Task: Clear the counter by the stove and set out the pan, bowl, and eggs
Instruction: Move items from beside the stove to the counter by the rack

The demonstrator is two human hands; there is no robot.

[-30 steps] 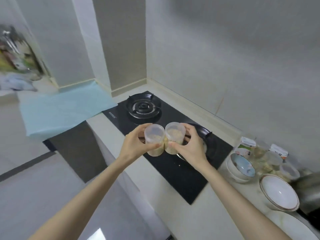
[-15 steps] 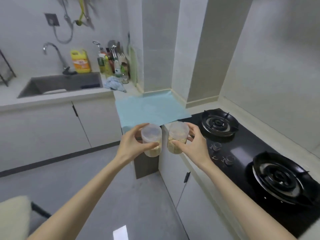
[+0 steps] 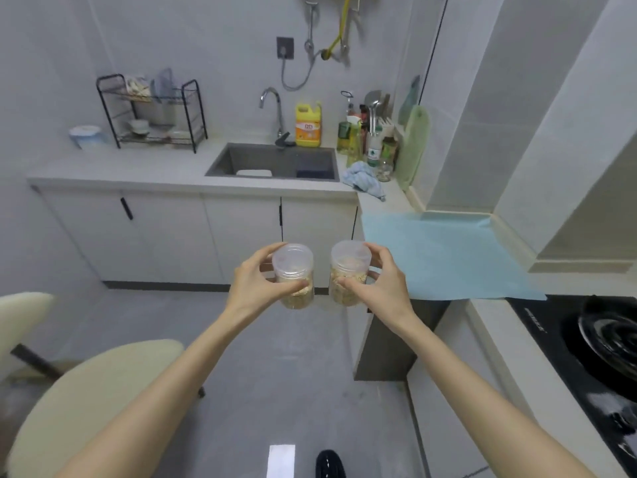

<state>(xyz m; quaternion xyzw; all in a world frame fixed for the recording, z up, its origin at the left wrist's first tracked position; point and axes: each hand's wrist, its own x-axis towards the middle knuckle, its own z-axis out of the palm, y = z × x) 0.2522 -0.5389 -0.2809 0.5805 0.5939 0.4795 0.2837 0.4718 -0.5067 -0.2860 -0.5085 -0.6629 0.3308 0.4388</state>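
My left hand (image 3: 253, 288) grips a clear plastic jar (image 3: 293, 270) with a pale lid and beige grains in its lower half. Beside it, my right hand (image 3: 381, 288) grips a second, like jar (image 3: 349, 267), also partly filled. Both jars are upright, close together, held in the air over the grey floor in front of the white cabinets. The black stove (image 3: 593, 357) is at the right edge, well away from the jars. No pan, bowl or eggs are in view.
A light blue mat (image 3: 448, 257) covers the counter corner to the right of the jars. Behind are the sink (image 3: 275, 162), a faucet, a yellow detergent bottle (image 3: 307, 125), several bottles, a blue cloth (image 3: 363, 177) and a black dish rack (image 3: 151, 112). Cream chairs (image 3: 86, 401) stand at lower left.
The view has swung left from the stove toward the sink counter. Both hands have carried the two jars away from the stove, out over the floor.
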